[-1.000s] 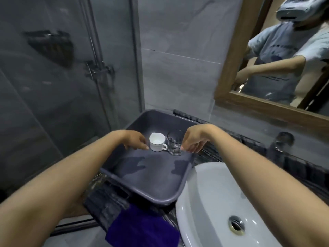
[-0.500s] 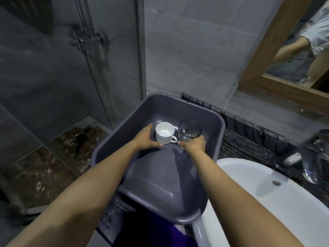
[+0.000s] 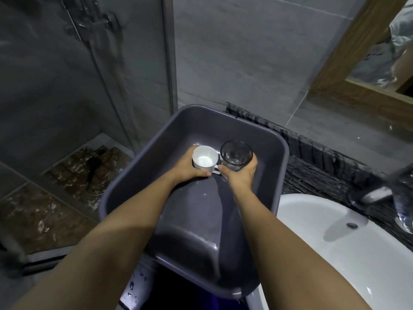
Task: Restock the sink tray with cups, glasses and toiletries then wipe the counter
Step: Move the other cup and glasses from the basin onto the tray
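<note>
In the far half of the grey tray (image 3: 282, 153), the white cup (image 3: 203, 160) was wrapped by the left hand (image 3: 187, 167), with the clear glass (image 3: 235, 155) touching it at three o'clock and gripped low by the right hand (image 3: 242, 175). Both were judged light, rigid and breakable. The glass looked likely to be slippery if wet, so it was best held around its body, and the cup around its wall or by its handle at five o'clock.

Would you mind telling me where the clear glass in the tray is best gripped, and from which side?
Grip the glass around its side wall, from the near right, as the right hand does. It stands upright with its mouth open, and the cup crowds its left side.
</note>
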`<state>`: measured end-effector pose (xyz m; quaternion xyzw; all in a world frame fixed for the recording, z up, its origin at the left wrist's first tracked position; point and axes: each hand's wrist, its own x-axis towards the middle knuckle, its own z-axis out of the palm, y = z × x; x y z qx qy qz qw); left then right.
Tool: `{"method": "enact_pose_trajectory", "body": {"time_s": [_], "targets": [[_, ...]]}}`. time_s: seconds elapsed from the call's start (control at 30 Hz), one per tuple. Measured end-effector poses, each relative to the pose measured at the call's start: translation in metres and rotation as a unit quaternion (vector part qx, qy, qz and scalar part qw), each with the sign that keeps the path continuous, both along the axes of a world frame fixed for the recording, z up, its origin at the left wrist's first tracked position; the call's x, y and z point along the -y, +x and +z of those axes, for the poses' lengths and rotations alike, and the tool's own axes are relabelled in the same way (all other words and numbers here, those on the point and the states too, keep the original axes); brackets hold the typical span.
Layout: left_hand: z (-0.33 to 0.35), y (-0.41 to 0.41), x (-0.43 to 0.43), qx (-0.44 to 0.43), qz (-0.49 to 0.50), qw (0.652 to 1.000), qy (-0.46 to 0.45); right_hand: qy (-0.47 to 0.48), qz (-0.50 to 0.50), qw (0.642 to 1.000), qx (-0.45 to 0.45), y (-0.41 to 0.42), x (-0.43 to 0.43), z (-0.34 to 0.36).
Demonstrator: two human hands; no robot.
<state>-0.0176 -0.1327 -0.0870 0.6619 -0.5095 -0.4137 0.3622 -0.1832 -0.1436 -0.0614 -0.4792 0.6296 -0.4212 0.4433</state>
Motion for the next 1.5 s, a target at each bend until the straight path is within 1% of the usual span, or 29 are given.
{"method": "enact_pose_trajectory", "body": {"time_s": [0.1, 0.27, 0.4, 0.53, 0.67, 0.87, 1.03, 1.2, 1.3, 1.37, 1.5], "targets": [[0.0, 0.001, 0.001, -0.021, 0.01, 1.0, 0.001, -0.009, 0.005, 1.0, 0.005, 0.002, 0.002, -0.002], [0.004, 0.002, -0.001, -0.018, 0.007, 1.0, 0.011, -0.015, -0.003, 1.0, -0.009, 0.003, 0.001, 0.005], [0.017, 0.004, -0.004, -0.021, 0.002, 1.0, 0.01, -0.028, 0.016, 0.999, -0.028, 0.001, 0.0, 0.02], [0.039, 0.004, -0.009, -0.006, -0.006, 1.0, -0.001, -0.056, 0.037, 0.997, -0.034, -0.004, 0.001, 0.05], [0.069, -0.001, -0.011, 0.016, -0.016, 0.999, -0.044, -0.098, 0.039, 0.994, -0.019, -0.014, 0.001, 0.092], [0.129, -0.031, -0.017, 0.01, -0.05, 0.994, -0.092, -0.17, 0.056, 0.984, -0.012, -0.056, -0.01, 0.154], [0.175, -0.084, -0.023, -0.006, -0.069, 0.991, -0.118, -0.219, 0.037, 0.975, -0.01, -0.117, -0.034, 0.202], [0.207, -0.162, -0.027, -0.021, -0.108, 0.985, -0.135, -0.242, 0.0, 0.97, -0.004, -0.204, -0.067, 0.233], [0.214, -0.218, -0.032, -0.036, -0.135, 0.981, -0.137, -0.237, -0.024, 0.971, 0.01, -0.264, -0.089, 0.239], [0.215, -0.259, -0.035, -0.028, -0.157, 0.977, -0.138, -0.236, -0.047, 0.971, 0.016, -0.305, -0.105, 0.239], [0.209, -0.345, -0.045, -0.034, -0.212, 0.969, -0.122, -0.23, -0.1, 0.968, 0.017, -0.387, -0.141, 0.228]]}}
